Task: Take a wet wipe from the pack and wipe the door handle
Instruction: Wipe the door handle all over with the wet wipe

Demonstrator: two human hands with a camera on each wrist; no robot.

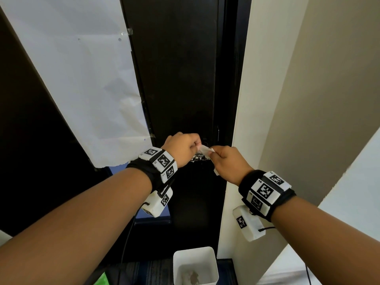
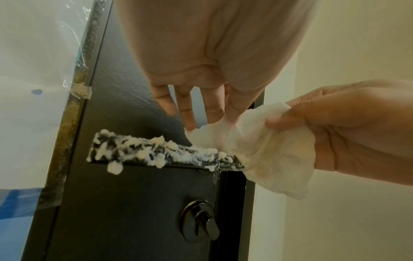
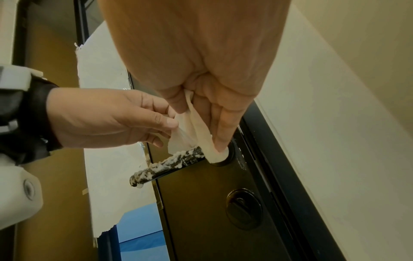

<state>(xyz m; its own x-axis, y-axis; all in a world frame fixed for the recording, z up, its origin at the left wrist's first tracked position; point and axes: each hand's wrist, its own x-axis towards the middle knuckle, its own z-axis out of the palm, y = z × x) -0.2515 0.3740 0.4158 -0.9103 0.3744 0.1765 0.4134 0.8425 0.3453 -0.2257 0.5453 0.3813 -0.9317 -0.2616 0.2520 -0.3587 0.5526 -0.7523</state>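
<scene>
A black lever door handle is speckled with white lumps along its length. One white wet wipe is stretched between both hands at the handle's pivot end, touching it. My left hand pinches the wipe's upper edge with its fingertips. My right hand grips the bunched wipe from the right. In the right wrist view the right hand presses the wipe against the handle near its round base. From the head view both hands, left and right, meet above the handle.
A round lock turn sits below the handle on the dark door. White paper is taped over the door's left part. A cream wall stands close on the right. A white bin rests on the floor below.
</scene>
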